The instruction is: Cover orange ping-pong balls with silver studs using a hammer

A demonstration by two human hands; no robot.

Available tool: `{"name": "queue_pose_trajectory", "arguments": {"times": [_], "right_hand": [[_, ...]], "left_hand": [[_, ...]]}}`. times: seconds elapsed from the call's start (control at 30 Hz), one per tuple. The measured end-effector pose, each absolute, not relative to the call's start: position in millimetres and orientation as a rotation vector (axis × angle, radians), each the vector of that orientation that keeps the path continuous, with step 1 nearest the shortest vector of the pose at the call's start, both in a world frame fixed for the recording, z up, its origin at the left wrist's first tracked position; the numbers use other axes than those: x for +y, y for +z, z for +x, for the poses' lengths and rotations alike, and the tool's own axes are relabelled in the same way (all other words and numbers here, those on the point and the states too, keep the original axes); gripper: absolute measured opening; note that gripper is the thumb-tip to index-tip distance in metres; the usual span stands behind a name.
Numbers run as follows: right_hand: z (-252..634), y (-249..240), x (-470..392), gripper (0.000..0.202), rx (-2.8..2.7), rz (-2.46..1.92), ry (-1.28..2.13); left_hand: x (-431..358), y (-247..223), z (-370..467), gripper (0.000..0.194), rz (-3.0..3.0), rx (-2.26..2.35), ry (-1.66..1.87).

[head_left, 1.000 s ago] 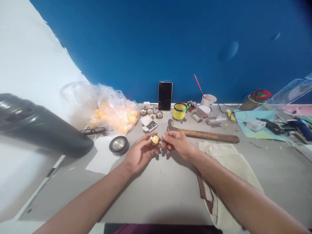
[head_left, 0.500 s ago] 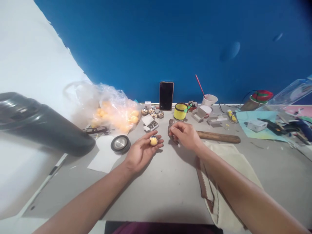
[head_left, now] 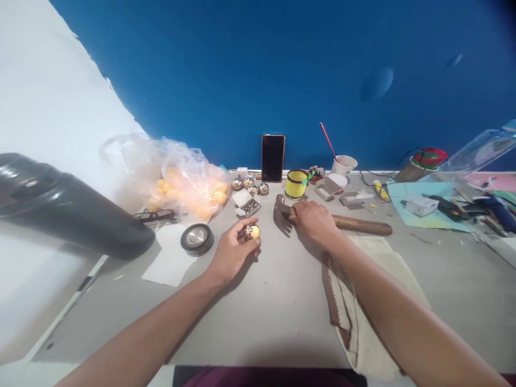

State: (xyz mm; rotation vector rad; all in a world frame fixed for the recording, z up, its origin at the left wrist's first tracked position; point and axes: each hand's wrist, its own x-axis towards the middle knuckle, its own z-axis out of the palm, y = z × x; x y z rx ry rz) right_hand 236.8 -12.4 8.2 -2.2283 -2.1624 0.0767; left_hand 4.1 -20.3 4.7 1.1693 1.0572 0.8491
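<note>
My left hand (head_left: 233, 250) is closed around a small yellow ball (head_left: 253, 231), partly covered with shiny metal studs. Its fingers and thumb hold the ball just above the table. My right hand (head_left: 316, 223) rests over the wooden handle of a claw hammer (head_left: 358, 224), gripping it close to the metal head. The hammer lies on the table with its claw toward the left. Behind my left hand stands a small open box (head_left: 248, 205) of dark metal tacks. Several shiny studded balls (head_left: 250, 186) sit behind that box.
A plastic bag (head_left: 181, 183) of yellow-orange balls lies at the left, near a dark bottle (head_left: 80, 209) and a round black lid (head_left: 197, 239). A phone (head_left: 273, 158) leans on the wall beside a yellow tin (head_left: 295, 185). Cream cloth (head_left: 379, 312) lies under my right forearm.
My left fingers have closed around the ball, which lay in the open palm before. My right hand has moved right from the hammer head onto the handle.
</note>
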Motion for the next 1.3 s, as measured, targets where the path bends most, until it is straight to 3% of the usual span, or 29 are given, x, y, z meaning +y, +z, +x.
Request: {"name": "queue_pose_trajectory", "arguments": {"times": [0.23,0.47,0.67,0.83,1.3], "right_hand": [[222,30,-33,0.039,-1.974,-2.078,-0.007],[205,35,-49,0.033,-2.092,-1.675,0.03],[209,36,-51,0.034,-2.016,-1.653,-0.049],[205,39,-53,0.035,-2.149,-1.678,-0.052],[207,35,-50,0.034,-2.073,-1.628,-0.152]], "left_hand": [[-15,3,4,0.051,1.222,1.142,0.828],[-15,10,7,0.025,1.294,1.078,0.821],[-16,11,7,0.037,1.281,1.134,0.787],[-14,7,4,0.029,1.302,1.102,0.782],[-8,-2,1,0.039,1.208,0.938,0.78]]}}
